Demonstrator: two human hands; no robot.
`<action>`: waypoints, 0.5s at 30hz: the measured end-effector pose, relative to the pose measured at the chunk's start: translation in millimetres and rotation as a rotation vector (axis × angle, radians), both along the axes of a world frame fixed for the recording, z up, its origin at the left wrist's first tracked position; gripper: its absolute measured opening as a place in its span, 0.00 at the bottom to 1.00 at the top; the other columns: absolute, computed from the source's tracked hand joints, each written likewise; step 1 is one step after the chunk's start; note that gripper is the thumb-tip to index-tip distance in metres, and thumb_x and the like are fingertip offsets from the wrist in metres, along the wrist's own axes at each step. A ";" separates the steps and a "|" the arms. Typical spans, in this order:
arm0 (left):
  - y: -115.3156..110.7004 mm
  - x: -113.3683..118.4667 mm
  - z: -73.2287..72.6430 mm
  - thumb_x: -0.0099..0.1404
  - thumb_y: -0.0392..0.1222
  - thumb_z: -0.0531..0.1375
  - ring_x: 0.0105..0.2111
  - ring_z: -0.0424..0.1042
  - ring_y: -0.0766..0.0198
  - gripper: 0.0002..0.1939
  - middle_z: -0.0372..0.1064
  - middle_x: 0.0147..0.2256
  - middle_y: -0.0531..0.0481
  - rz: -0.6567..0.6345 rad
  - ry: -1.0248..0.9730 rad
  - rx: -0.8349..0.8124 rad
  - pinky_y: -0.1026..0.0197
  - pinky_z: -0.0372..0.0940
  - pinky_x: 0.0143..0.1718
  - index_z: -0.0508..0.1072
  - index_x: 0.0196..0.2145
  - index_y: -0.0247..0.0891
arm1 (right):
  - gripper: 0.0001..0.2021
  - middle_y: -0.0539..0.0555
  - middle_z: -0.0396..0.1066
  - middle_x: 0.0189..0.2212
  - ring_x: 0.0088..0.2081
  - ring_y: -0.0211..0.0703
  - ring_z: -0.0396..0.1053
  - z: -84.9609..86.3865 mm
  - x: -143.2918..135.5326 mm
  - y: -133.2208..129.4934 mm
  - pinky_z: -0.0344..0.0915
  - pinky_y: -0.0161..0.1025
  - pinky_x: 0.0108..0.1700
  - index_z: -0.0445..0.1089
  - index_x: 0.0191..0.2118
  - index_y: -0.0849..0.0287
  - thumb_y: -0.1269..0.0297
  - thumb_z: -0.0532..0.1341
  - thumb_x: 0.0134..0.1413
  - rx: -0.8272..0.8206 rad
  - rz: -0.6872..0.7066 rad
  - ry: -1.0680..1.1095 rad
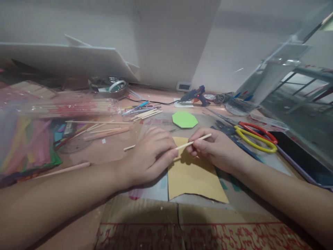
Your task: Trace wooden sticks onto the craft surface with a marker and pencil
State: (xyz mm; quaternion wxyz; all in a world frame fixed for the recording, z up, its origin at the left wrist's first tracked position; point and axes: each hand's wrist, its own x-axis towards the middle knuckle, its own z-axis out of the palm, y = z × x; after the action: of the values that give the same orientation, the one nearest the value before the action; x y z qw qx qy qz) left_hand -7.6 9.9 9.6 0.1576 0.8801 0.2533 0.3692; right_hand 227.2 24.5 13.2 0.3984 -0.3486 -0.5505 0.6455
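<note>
A thin wooden stick (194,142) is held in both hands, slanting up to the right. My left hand (156,152) is closed round it from above; a short stick end (129,148) shows to the left of that hand, but I cannot tell whether it is the same stick. My right hand (210,146) pinches the stick near its right end, between thumb and fingers. Beneath lies a tan sheet of paper (196,180), possibly sandpaper, with a ragged front edge. A green octagonal piece (185,119) lies just beyond the hands.
Scissors (256,137) with red and yellow handles and a phone (301,158) lie at right. A blue glue gun (195,95) and a clear container (241,100) stand behind. Loose sticks (147,114), a metal bowl (108,86) and plastic-wrapped sticks (67,108) are at left.
</note>
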 end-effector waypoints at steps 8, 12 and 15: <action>-1.3 -1.8 -1.1 0.76 0.40 0.51 0.41 0.67 0.59 0.11 0.71 0.38 0.49 -0.001 0.016 0.014 0.54 0.60 0.46 0.72 0.38 0.38 | 0.06 0.56 0.76 0.32 0.35 0.45 0.72 18.1 -1.5 -14.8 0.67 0.41 0.39 0.76 0.34 0.58 0.68 0.62 0.60 0.883 -0.010 -0.730; -1.7 2.3 -6.7 0.67 0.47 0.63 0.52 0.67 0.50 0.18 0.70 0.51 0.43 0.093 0.172 -0.076 0.47 0.62 0.55 0.69 0.50 0.37 | 0.06 0.52 0.74 0.29 0.30 0.41 0.72 13.2 0.3 -16.3 0.66 0.38 0.33 0.67 0.37 0.56 0.67 0.56 0.67 0.791 -0.083 -0.692; -2.6 4.3 -9.8 0.63 0.48 0.66 0.59 0.63 0.46 0.26 0.67 0.57 0.39 0.128 0.324 -0.120 0.42 0.59 0.61 0.68 0.56 0.36 | 0.07 0.52 0.76 0.30 0.32 0.43 0.77 6.9 0.9 -11.8 0.69 0.39 0.36 0.64 0.38 0.55 0.64 0.53 0.70 0.610 -0.056 -0.621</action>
State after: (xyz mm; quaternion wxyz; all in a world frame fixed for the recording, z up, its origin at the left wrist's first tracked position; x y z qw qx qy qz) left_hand -3.4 7.4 -0.2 0.1433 0.8992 0.3525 0.2160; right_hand 228.1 12.7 20.1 0.3161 -0.4071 -0.8001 0.3070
